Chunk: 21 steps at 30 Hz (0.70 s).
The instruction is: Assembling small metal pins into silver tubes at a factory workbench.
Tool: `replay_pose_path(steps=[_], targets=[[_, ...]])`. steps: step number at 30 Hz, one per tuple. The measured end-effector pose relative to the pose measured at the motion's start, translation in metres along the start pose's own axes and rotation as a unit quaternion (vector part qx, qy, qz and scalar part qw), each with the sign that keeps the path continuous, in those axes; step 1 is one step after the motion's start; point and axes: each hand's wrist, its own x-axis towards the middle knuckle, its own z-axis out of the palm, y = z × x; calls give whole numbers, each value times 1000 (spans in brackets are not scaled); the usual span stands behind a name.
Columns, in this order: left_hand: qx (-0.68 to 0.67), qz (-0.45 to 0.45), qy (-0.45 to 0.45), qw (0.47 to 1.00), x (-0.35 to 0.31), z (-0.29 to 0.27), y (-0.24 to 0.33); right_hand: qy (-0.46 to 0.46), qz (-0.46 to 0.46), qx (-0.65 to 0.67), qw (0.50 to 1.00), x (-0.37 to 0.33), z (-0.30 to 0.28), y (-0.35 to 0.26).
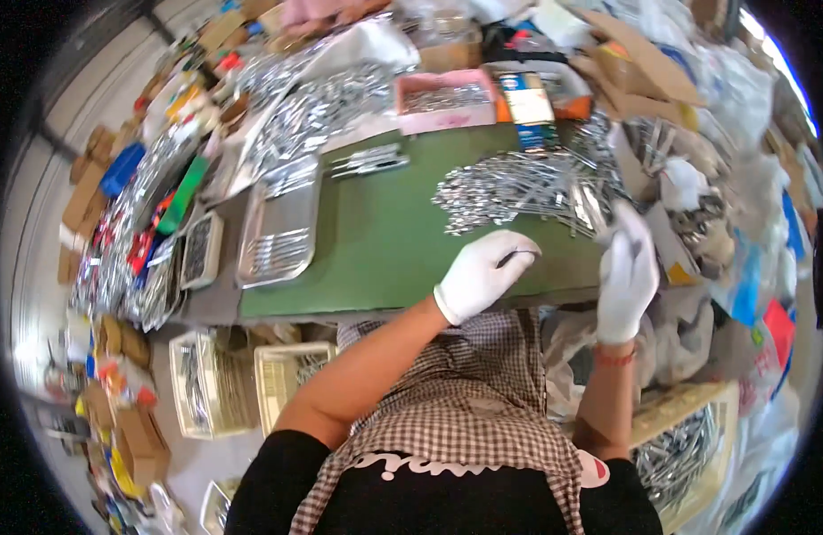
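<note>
My left hand, in a white glove, hovers over the near edge of the green work surface. Its fingers are curled and the thumb meets them; whatever they may pinch is hidden. My right hand, gloved as well, is raised at the right end of the surface, its fingers smeared by motion. Just beyond both hands lies a heap of slender shiny metal pieces with rounded ends. A metal tray at the left holds similar pieces lined up in rows. Beside it rests a small bundle of metal pieces.
A pink box of small metal parts stands at the back, near a blue and white carton. Large metal heaps cover the far left. Cream baskets sit below; another basket full of metal parts stands lower right.
</note>
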Motion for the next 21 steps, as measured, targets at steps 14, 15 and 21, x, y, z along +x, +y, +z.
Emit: replay_pose_path(steps=[14,15,21], targets=[[632,-63,22,772,46,-166,-97,-108,49,-94,988,-58,49,16],[627,-62,22,776,45,-163,-94,-107,44,-107,987,-58,50,17],[165,-76,153,971,-14,-152,-34,-108,97,-87,986,-52,58,6]])
